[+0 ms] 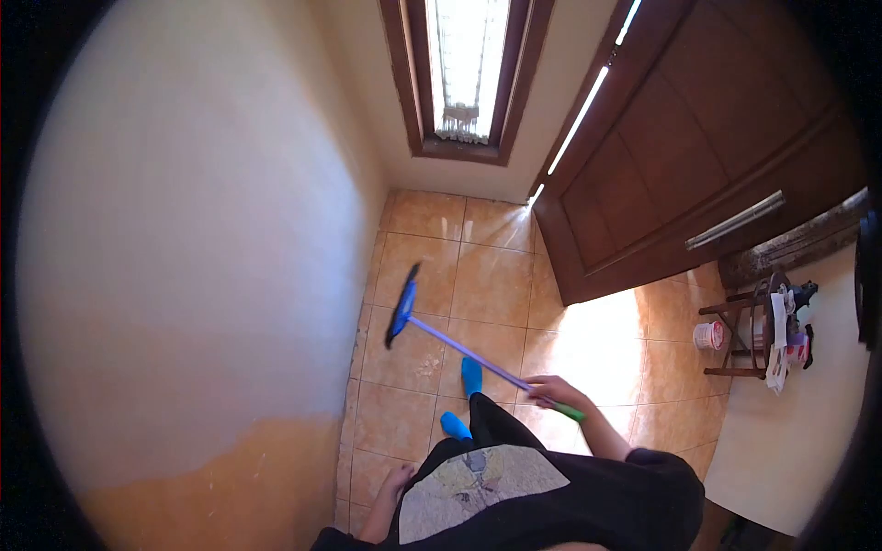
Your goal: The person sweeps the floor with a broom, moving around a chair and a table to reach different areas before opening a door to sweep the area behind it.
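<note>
A broom with a blue head (401, 308), dark bristles and a purple stick (469, 353) slants across the tiled floor. Its bristles lie toward the left wall. Wrapped round the stick, just below the green end grip (570, 410), is my right hand (549, 391). My left hand (401, 476) hangs beside my body with its fingers curled in, and nothing shows in it. Close to the broom stick are my feet in blue socks (471, 375). A pale patch of debris (428, 367) marks the tiles between the broom head and my feet.
A plain wall (211, 275) runs along the left. Ahead is a narrow window (467, 83); a brown door (680, 156) stands ajar at the right, with bright light on the floor. A wooden stool (742, 335) holds papers, and a white tub (707, 335) sits beside it.
</note>
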`<state>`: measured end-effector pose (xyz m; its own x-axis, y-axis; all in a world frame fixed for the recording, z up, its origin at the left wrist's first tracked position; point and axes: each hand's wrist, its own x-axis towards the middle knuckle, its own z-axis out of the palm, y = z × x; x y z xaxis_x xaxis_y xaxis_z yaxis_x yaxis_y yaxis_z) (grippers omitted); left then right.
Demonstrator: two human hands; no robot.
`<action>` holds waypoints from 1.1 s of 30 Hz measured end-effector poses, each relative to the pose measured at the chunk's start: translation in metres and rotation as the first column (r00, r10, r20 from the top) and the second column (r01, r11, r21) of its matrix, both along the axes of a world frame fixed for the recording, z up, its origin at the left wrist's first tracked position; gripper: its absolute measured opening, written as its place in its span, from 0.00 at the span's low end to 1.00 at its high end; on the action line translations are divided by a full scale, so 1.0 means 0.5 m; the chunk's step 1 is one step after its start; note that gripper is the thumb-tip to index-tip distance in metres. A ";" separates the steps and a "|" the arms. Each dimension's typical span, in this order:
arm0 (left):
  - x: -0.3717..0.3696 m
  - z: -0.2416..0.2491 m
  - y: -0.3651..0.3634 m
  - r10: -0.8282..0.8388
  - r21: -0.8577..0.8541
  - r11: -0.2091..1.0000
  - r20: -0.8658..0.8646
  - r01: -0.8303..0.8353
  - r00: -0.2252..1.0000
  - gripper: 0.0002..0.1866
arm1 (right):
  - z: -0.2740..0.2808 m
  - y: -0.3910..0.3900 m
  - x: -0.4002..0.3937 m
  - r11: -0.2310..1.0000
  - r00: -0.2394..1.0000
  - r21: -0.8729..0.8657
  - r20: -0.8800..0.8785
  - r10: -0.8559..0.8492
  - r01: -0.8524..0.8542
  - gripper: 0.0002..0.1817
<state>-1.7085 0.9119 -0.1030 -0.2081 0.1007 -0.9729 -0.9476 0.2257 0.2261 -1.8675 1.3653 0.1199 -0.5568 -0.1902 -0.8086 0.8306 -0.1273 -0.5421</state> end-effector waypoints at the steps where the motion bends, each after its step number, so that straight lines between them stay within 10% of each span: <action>1: -0.047 -0.001 0.019 -0.079 0.029 0.996 -0.232 0.088 0.970 0.14 | -0.045 -0.062 -0.014 0.994 0.996 -0.080 0.059 -0.070 0.074 0.15; 3: -0.156 0.080 0.086 -0.228 -0.109 0.974 -0.429 0.201 0.874 0.16 | -0.193 -0.169 -0.027 0.947 0.996 -0.311 0.072 -0.058 0.078 0.14; 8: -0.250 0.167 0.106 0.052 0.097 0.995 -0.622 0.012 0.781 0.16 | -0.349 -0.295 -0.028 0.993 0.985 -0.117 0.170 0.026 -0.006 0.18; 10: -0.223 0.212 0.071 0.058 0.051 0.998 -0.589 -0.034 0.806 0.16 | -0.409 -0.226 0.032 0.901 0.980 -0.422 0.199 -0.017 0.102 0.17; 17: 0.097 0.039 -0.130 0.197 -0.178 0.952 -0.265 -0.249 0.944 0.10 | -0.228 0.007 0.217 0.966 0.953 0.030 0.164 -0.257 0.255 0.16; 20: 0.303 -0.133 -0.199 -0.107 -0.156 0.984 -0.112 0.089 0.988 0.14 | -0.097 0.020 0.240 0.979 0.971 0.094 0.136 -0.194 0.183 0.18; 22: 0.396 -0.229 -0.261 -0.541 -0.346 0.840 -0.588 0.418 0.601 0.13 | 0.008 0.001 0.252 0.981 0.982 0.156 0.132 -0.137 0.116 0.19; 23: 0.468 -0.205 -0.206 -0.532 -0.338 0.846 -0.584 0.413 0.613 0.13 | 0.059 -0.009 0.253 0.984 0.983 0.144 0.137 -0.122 0.103 0.19; 25: 0.391 -0.139 -0.170 0.233 0.058 0.972 -0.229 -0.226 0.945 0.13 | 0.114 -0.041 0.248 0.985 0.982 0.167 0.174 -0.076 0.047 0.19; 28: 0.338 -0.104 -0.153 -0.090 0.047 0.994 -0.214 0.102 0.973 0.14 | 0.117 -0.119 0.220 0.923 0.944 0.203 0.129 0.305 -0.326 0.18; 30: 0.322 -0.126 -0.115 0.649 0.546 0.695 -0.199 -0.467 0.734 0.12 | 0.027 -0.186 0.203 0.866 0.873 0.113 0.034 0.487 -0.488 0.13; 31: 0.290 -0.149 -0.086 0.174 -0.103 0.970 -0.340 -0.220 0.924 0.09 | -0.083 -0.208 0.212 0.704 0.669 0.222 -0.220 0.710 -0.674 0.09; 32: 0.218 -0.003 -0.079 0.367 0.144 0.930 -0.264 -0.339 0.892 0.11 | -0.128 -0.269 0.199 0.789 0.812 -0.198 -0.092 0.576 -0.582 0.10; 33: 0.183 0.018 -0.070 0.222 0.021 0.972 -0.413 -0.234 0.884 0.11 | -0.211 -0.306 0.199 0.725 0.715 -0.026 -0.195 0.672 -0.689 0.08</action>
<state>-1.6171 0.8767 -0.0942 -0.6021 -0.0242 -0.7980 -0.7984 0.0271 0.6015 -1.7678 1.2121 0.0146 -0.3669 -0.6356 -0.6792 0.6141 0.3830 -0.6901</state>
